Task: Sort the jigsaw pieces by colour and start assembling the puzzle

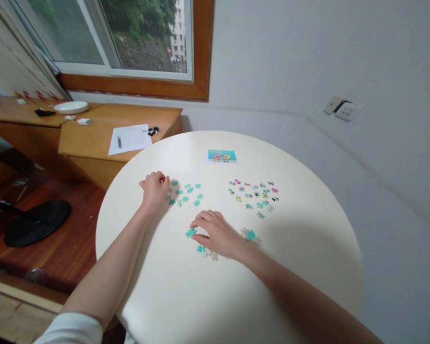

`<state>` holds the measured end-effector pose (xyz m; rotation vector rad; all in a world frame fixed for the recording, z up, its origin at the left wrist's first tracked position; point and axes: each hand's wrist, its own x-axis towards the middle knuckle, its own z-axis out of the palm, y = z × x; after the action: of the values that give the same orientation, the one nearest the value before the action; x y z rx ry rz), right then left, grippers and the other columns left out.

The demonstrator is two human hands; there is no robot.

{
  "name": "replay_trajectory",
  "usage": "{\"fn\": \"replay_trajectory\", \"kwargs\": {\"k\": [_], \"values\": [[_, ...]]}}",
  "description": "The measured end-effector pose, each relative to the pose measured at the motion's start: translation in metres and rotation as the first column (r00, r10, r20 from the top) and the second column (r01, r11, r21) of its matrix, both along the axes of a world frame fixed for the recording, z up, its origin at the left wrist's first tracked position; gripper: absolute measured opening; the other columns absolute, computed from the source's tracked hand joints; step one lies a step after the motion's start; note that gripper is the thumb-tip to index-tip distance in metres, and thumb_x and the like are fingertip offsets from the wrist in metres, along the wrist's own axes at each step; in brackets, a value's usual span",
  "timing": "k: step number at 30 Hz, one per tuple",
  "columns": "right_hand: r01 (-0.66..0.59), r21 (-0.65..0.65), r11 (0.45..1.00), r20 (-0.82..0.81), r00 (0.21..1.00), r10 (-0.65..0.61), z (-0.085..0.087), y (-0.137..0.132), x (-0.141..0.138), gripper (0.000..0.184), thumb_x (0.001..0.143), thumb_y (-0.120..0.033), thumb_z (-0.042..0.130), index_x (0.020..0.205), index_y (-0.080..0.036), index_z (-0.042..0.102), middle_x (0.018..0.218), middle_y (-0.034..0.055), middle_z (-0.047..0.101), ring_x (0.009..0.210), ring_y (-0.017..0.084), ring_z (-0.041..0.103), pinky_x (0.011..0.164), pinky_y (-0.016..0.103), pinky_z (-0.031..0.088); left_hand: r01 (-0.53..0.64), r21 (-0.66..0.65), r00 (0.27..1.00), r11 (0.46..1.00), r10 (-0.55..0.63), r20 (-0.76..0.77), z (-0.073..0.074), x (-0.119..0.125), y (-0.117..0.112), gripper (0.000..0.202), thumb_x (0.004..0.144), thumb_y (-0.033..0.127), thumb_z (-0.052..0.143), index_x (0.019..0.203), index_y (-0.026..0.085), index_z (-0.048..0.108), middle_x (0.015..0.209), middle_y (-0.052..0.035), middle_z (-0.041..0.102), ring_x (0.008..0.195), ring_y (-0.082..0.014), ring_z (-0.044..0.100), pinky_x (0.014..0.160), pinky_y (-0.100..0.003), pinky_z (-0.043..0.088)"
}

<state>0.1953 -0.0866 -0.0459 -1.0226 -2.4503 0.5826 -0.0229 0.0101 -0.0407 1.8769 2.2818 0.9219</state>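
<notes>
Between the thumb and forefinger of my right hand is a teal jigsaw puzzle piece, held low over the table. Under and beside that hand lie more loose pieces, a teal one and some showing pale backs. My left hand rests with curled fingers at the left edge of a group of teal pieces; what its fingertips hold, if anything, is hidden. Right of centre, a second group of multicoloured pieces is spread out. Behind my right wrist sits another teal piece among pale ones.
A cartoon picture card lies at the far side of the round white table. Beyond, a wooden desk bears a paper sheet, keys and a white plate. A black round stand base is on the floor.
</notes>
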Motion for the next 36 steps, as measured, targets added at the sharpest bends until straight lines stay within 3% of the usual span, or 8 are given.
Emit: {"fn": "replay_trajectory", "kwargs": {"k": [9, 15, 18, 21, 24, 28, 33, 36], "values": [[0.024, -0.173, 0.985, -0.115, 0.992, -0.044, 0.007, 0.002, -0.001, 0.006, 0.079, -0.017, 0.068, 0.079, -0.019, 0.063, 0.083, 0.0006, 0.069, 0.081, 0.014, 0.061, 0.081, 0.030, 0.039, 0.041, -0.033, 0.996, 0.999, -0.039, 0.081, 0.006, 0.004, -0.002, 0.022, 0.082, 0.032, 0.043, 0.065, 0.019, 0.049, 0.070, -0.0027, 0.059, 0.074, -0.0211, 0.055, 0.078, -0.037, 0.031], [0.081, -0.448, 0.890, -0.284, 0.931, -0.228, 0.010, 0.004, 0.002, 0.005, 0.077, -0.021, 0.064, 0.072, -0.019, 0.063, 0.068, -0.0018, 0.064, 0.066, 0.011, 0.058, 0.066, 0.024, 0.044, 0.150, 0.014, 0.973, 0.989, -0.150, 0.177, 0.010, 0.004, -0.005, 0.023, 0.080, 0.033, 0.044, 0.062, 0.019, 0.048, 0.060, 0.0006, 0.053, 0.062, -0.0163, 0.049, 0.070, -0.032, 0.036], [0.102, -0.494, 0.864, -0.420, 0.842, -0.339, 0.004, 0.011, 0.006, 0.008, 0.076, -0.026, 0.062, 0.074, -0.018, 0.063, 0.069, -0.0013, 0.064, 0.066, 0.011, 0.057, 0.065, 0.024, 0.046, 0.443, 0.041, 0.871, 0.896, -0.440, 0.217, 0.018, 0.011, -0.014, 0.024, 0.080, 0.036, 0.045, 0.065, 0.019, 0.052, 0.060, 0.0002, 0.053, 0.060, -0.0150, 0.048, 0.063, -0.028, 0.037], [0.127, -0.504, 0.855, -0.515, 0.750, -0.415, -0.004, 0.020, 0.011, 0.014, 0.074, -0.032, 0.063, 0.075, -0.019, 0.062, 0.068, -0.0007, 0.064, 0.065, 0.012, 0.057, 0.065, 0.026, 0.047, 0.725, -0.004, 0.669, 0.689, -0.703, 0.240, 0.027, 0.025, -0.028, 0.029, 0.084, 0.039, 0.044, 0.071, 0.017, 0.058, 0.069, -0.0026, 0.060, 0.065, -0.0143, 0.051, 0.064, -0.027, 0.039], [0.151, -0.516, 0.843, -0.566, 0.679, -0.468, -0.010, 0.028, 0.014, 0.018, 0.070, -0.036, 0.066, 0.073, -0.019, 0.062, 0.069, 0.0002, 0.065, 0.063, 0.012, 0.057, 0.065, 0.027, 0.047, 0.842, -0.061, 0.533, 0.536, -0.809, 0.248, 0.032, 0.041, -0.041, 0.032, 0.088, 0.038, 0.042, 0.070, 0.017, 0.059, 0.066, -0.0014, 0.058, 0.064, -0.0131, 0.050, 0.065, -0.027, 0.039], [0.136, -0.537, 0.832, -0.590, 0.645, -0.486, -0.013, 0.031, 0.016, 0.020, 0.068, -0.037, 0.070, 0.073, -0.019, 0.063, 0.069, 0.0011, 0.066, 0.064, 0.013, 0.058, 0.064, 0.027, 0.048, 0.853, -0.089, 0.518, 0.515, -0.810, 0.276, 0.033, 0.051, -0.048, 0.027, 0.085, 0.036, 0.046, 0.070, 0.017, 0.057, 0.063, 0.0008, 0.052, 0.062, -0.0119, 0.046, 0.062, -0.025, 0.038], [0.116, -0.537, 0.836, -0.582, 0.666, -0.466, -0.012, 0.030, 0.015, 0.022, 0.069, -0.040, 0.070, 0.073, -0.019, 0.063, 0.068, 0.0003, 0.066, 0.062, 0.012, 0.058, 0.062, 0.027, 0.047, 0.837, -0.112, 0.544, 0.536, -0.792, 0.278, 0.028, 0.055, -0.047, 0.025, 0.084, 0.035, 0.047, 0.069, 0.017, 0.056, 0.060, 0.0014, 0.050, 0.059, -0.0108, 0.043, 0.060, -0.025, 0.036], [0.124, -0.523, 0.843, -0.564, 0.691, -0.452, -0.010, 0.029, 0.015, 0.020, 0.071, -0.038, 0.067, 0.074, -0.019, 0.064, 0.068, 0.0002, 0.065, 0.062, 0.012, 0.057, 0.061, 0.026, 0.046, 0.855, -0.131, 0.517, 0.501, -0.807, 0.286, 0.027, 0.056, -0.047, 0.026, 0.085, 0.033, 0.044, 0.070, 0.016, 0.057, 0.059, 0.0013, 0.051, 0.056, -0.0098, 0.040, 0.059, -0.025, 0.035]]}}
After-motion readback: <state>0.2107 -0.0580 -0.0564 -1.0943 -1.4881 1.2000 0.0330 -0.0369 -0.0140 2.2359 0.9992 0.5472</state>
